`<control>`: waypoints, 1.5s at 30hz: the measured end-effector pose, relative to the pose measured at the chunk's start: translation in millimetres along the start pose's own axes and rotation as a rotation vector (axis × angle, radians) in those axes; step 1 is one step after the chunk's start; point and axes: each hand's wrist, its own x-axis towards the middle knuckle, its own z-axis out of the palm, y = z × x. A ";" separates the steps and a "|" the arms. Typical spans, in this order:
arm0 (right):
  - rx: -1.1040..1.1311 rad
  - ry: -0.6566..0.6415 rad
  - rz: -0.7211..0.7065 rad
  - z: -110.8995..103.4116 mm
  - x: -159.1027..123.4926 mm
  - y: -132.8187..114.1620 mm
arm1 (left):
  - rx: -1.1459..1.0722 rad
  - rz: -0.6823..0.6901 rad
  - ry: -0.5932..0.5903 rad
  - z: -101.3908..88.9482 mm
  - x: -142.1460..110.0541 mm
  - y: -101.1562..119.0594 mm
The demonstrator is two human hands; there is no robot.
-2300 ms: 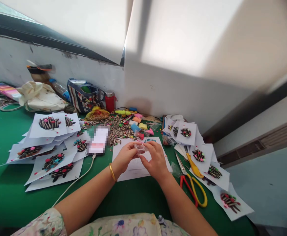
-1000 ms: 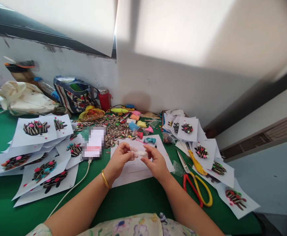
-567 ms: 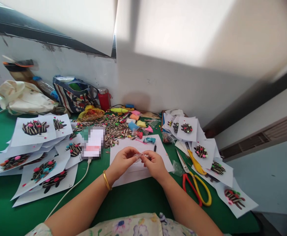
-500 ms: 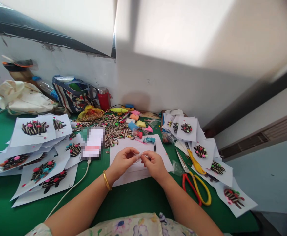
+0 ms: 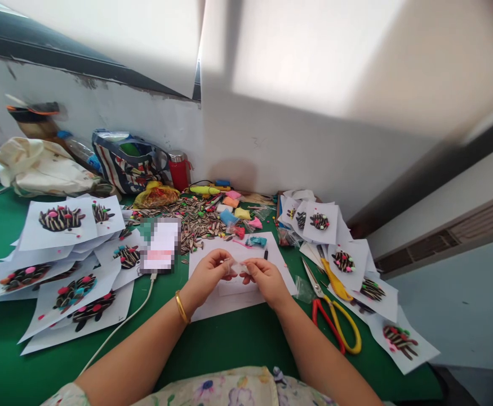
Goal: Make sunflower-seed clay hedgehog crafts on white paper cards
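Note:
My left hand (image 5: 207, 277), with a gold bangle at the wrist, pinches one side of a small clear plastic wrapper (image 5: 238, 268). The other side of it is pinched in the fingers of my right hand (image 5: 267, 283). What the wrapper contains, if anything, is too small to make out. Both hands are over a sheet of white paper (image 5: 206, 310). Beyond the fingers lie a blue clay packet (image 5: 256, 241) and a black pen (image 5: 266, 254). To the right of my right hand is a crumpled clear bag (image 5: 304, 288).
Scissors (image 5: 334, 316) with red and yellow handles and a yellow-handled tool (image 5: 334, 276) lie at right. Paper sheets bearing seed pictures are stacked left (image 5: 66, 265) and right (image 5: 362, 265). Behind are sunflower seeds (image 5: 199, 220), coloured clay packets (image 5: 229, 217), and a phone (image 5: 159, 248) on a cable.
My fingers have drawn slightly apart, and more of the clear wrapper shows between them. The things on the table stay where they were.

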 end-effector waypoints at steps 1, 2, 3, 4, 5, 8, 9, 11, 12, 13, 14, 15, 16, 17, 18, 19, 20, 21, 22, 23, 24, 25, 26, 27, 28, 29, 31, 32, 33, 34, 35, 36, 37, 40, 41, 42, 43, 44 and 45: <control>-0.003 0.008 0.005 0.3 0.7 0.6 | 0.009 0.016 -0.012 -0.1 -0.3 -0.1; -0.010 0.019 0.004 0.6 1.2 1.0 | 0.016 0.033 -0.028 -0.3 -0.4 -0.4; -0.020 0.032 0.001 0.9 1.6 1.2 | 0.020 0.048 -0.044 -0.4 -0.4 -0.9; -0.030 0.040 -0.001 1.3 1.7 1.1 | 0.025 0.061 -0.060 -0.5 -0.3 -1.4; -0.039 0.045 -0.003 1.5 1.6 0.7 | 0.030 0.068 -0.070 -0.7 -0.1 -1.9; -0.054 0.055 -0.011 1.8 0.3 -1.5 | 0.030 0.054 -0.074 -1.0 1.0 -2.3; -0.054 0.056 -0.017 1.6 -0.3 -2.1 | 0.025 0.043 -0.062 -1.2 1.3 -1.9; -0.034 0.045 -0.024 1.2 -1.1 -2.7 | 0.013 0.029 -0.033 -1.4 1.6 -1.0; -0.020 0.030 -0.022 1.1 -1.3 -2.5 | 0.010 0.028 -0.024 -1.5 1.5 -0.7; -0.007 0.010 -0.014 1.0 -1.2 -2.0 | 0.010 0.031 -0.023 -1.5 1.3 -0.4; 0.002 -0.008 -0.004 1.0 -0.9 -1.5 | 0.013 0.038 -0.032 -1.4 0.8 -0.3; 0.002 -0.021 0.004 1.2 -0.6 -0.9 | 0.017 0.046 -0.048 -1.2 0.2 -0.4; -0.007 -0.027 0.008 1.5 -0.2 -0.3 | 0.024 0.053 -0.068 -0.9 -0.4 -0.5; -0.024 -0.026 0.007 1.8 0.0 0.0 | 0.033 0.060 -0.086 -0.4 -1.0 -0.7; -0.043 -0.021 0.002 2.1 0.1 0.2 | 0.044 0.065 -0.099 0.1 -1.6 -0.7; -0.060 -0.013 -0.006 2.4 0.0 0.1 | 0.053 0.069 -0.105 0.6 -2.0 -0.7; -0.072 -0.006 -0.014 2.5 -0.3 -0.3 | 0.058 0.070 -0.101 1.1 -2.2 -0.6; -0.076 -0.004 -0.018 2.5 -0.8 -0.8 | 0.056 0.070 -0.090 1.3 -2.1 -0.5; -0.074 0.000 -0.021 2.3 -1.2 -1.6 | 0.046 0.069 -0.072 1.4 -1.8 -0.4; -0.068 0.007 -0.025 1.9 -1.7 -2.5 | 0.029 0.065 -0.049 1.1 -1.4 -0.5; -0.062 0.015 -0.028 1.3 -2.0 -3.5 | 0.005 0.058 -0.025 0.5 -0.7 -0.7; -0.056 0.025 -0.033 0.6 -2.2 -4.5 | -0.024 0.050 -0.001 -0.3 -0.1 -1.0; -0.052 0.033 -0.038 -0.1 -2.2 -5.3 | -0.053 0.041 0.018 -1.4 0.6 -1.5; -0.045 0.039 -0.044 -0.9 -2.1 -5.9 | -0.079 0.033 0.030 -2.6 1.2 -2.1; -0.037 0.042 -0.047 -1.6 -1.7 -6.1 | -0.098 0.024 0.033 -3.7 1.6 -2.6; -0.030 0.043 -0.049 -2.2 -1.3 -6.1 | -0.108 0.017 0.026 -4.6 1.9 -2.9; -0.016 0.053 -0.050 -2.8 -0.3 -5.4 | -0.095 0.008 -0.003 -5.6 2.1 -3.0; -0.011 0.058 -0.047 -2.9 0.1 -4.9 | -0.078 0.007 -0.017 -5.7 2.0 -2.7; -0.007 0.064 -0.041 -2.8 0.5 -4.5 | -0.058 0.009 -0.028 -5.5 1.8 -2.3; -0.003 0.069 -0.035 -2.6 0.7 -4.2 | -0.038 0.015 -0.034 -5.1 1.6 -1.8; 0.002 0.073 -0.028 -2.3 0.8 -4.2 | -0.021 0.026 -0.037 -4.5 1.3 -1.5; 0.006 0.075 -0.025 -2.0 0.9 -4.4 | -0.005 0.038 -0.037 -3.8 1.0 -1.3; 0.009 0.076 -0.023 -1.5 0.8 -4.8 | 0.008 0.052 -0.034 -3.1 0.7 -1.4; 0.027 0.081 -0.027 0.2 0.5 -6.0 | 0.023 0.089 -0.012 -1.2 -0.4 -2.1; 0.033 0.085 -0.026 0.9 0.4 -5.9 | 0.021 0.096 -0.002 -0.7 -0.8 -2.3; 0.039 0.091 -0.023 1.5 0.4 -5.5 | 0.018 0.102 0.006 -0.4 -1.0 -2.4; 0.044 0.099 -0.019 2.0 0.6 -4.7 | 0.014 0.105 0.010 -0.2 -1.2 -2.3; 0.050 0.111 -0.016 2.3 0.9 -3.5 | 0.010 0.106 0.010 -0.2 -1.2 -2.1; 0.058 0.127 -0.014 2.3 1.5 -2.0 | 0.002 0.107 0.011 -0.3 -1.1 -1.9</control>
